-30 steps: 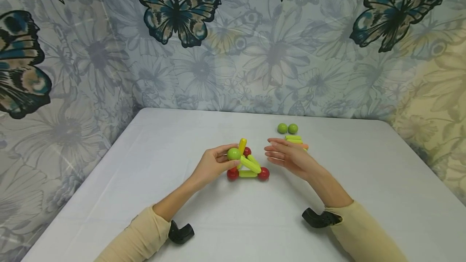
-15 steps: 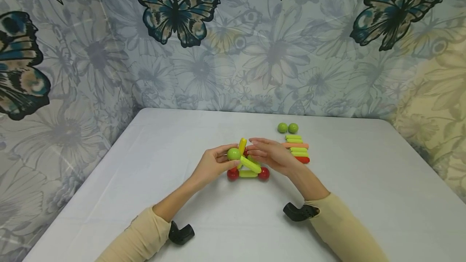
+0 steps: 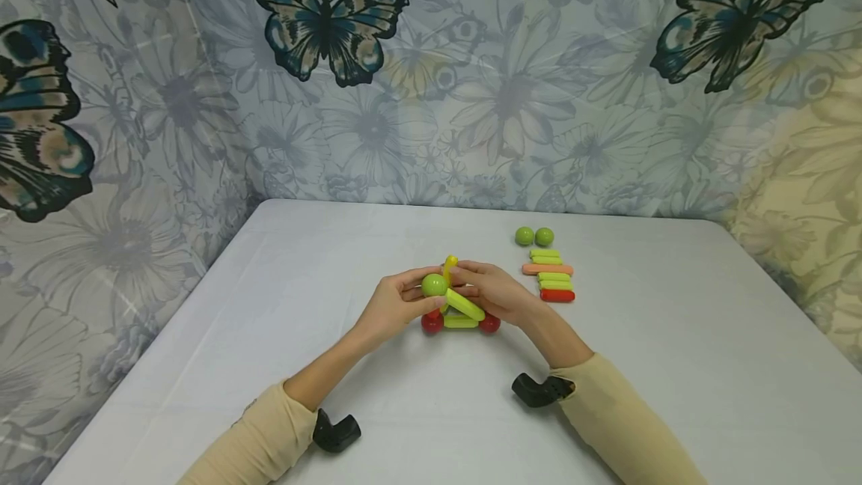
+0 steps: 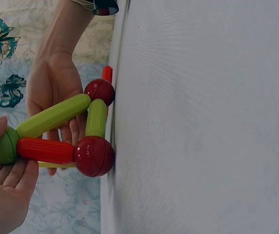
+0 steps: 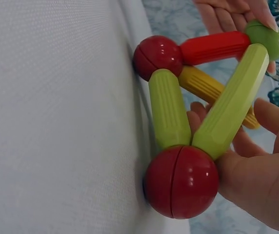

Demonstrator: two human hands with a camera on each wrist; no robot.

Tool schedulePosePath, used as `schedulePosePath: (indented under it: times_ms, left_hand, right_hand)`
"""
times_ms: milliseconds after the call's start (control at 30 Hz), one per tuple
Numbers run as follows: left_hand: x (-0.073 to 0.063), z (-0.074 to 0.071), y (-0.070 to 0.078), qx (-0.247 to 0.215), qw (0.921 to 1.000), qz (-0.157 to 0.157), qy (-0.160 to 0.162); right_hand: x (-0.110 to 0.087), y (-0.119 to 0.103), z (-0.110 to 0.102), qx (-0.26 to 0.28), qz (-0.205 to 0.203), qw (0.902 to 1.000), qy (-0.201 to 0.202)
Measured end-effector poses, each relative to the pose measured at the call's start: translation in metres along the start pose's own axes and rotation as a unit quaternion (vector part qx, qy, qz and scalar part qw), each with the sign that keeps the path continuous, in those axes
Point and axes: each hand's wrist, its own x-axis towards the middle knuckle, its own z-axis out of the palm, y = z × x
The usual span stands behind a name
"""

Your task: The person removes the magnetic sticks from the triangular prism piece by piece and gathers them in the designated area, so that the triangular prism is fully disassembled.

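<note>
L grip (image 3: 393, 302): pinching green ball (image 3: 434, 285) at top of frame; thumb near side, fingers behind.
R grip (image 3: 498, 294): at far R side of frame, fingertips by yellow stick (image 3: 450, 268); can't tell if clamped on it or just touching.
Frame pos.: approx. mid-desk, btwn both hands; base on desk (image 3: 323, 253).
Frame base: L red ball (image 3: 432, 322) & R red ball (image 3: 489, 322), joined by short lt-green stick (image 3: 461, 322).
Frame sides: long lt-green stick (image 3: 465, 305) slants from green ball to R red ball; red stick (image 4: 46, 150) runs green ball to L red ball. Yellow stick slants behind, upper end showing above R fingers in head view.
Spare balls: 2 green, side by side (image 3: 535, 236), far side of desk, R of frame.
Spare sticks: stacked in a column just nearer than spare balls; lt-green pcs (image 3: 554, 278), 1 orange (image 3: 548, 269) crosswise, 1 red (image 3: 557, 296) nearest person.
Wrists: tan sleeves (image 3: 619, 414), blk. mount (image 3: 337, 432) at L cuff, another at R.
Backdrop: floral cloth w/ butterflies (image 3: 326, 28).
</note>
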Motion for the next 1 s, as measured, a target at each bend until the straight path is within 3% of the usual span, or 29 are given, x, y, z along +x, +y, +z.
schedulePosePath:
  times_ms: [1000]
  left_hand:
    - [0.001,0.0002,-0.001,-0.003,1.0,0.002,0.001]
  right_hand:
    - [0.0029,0.0075,0.0004,-0.006,-0.024,0.9997,-0.003]
